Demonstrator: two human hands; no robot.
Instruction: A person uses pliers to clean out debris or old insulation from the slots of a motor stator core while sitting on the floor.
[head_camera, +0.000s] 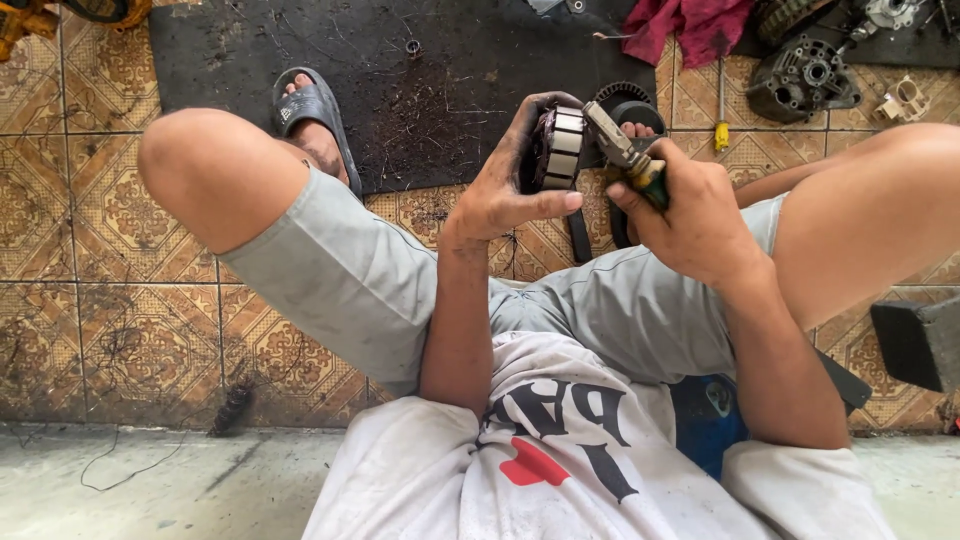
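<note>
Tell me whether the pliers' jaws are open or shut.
Shut, as far as shows: the pliers in the right hand have their jaws together, tip against the stator held by the left hand.

The person sits with both knees spread wide, forearms reaching forward between the thighs. The left hand (505, 190), grimy and dark, is raised with fingers curled over the far side and thumb stretched right in a clamping grasp. The right hand (690, 215), just right of it, is closed in a fist-like grip, knuckles up.
</note>
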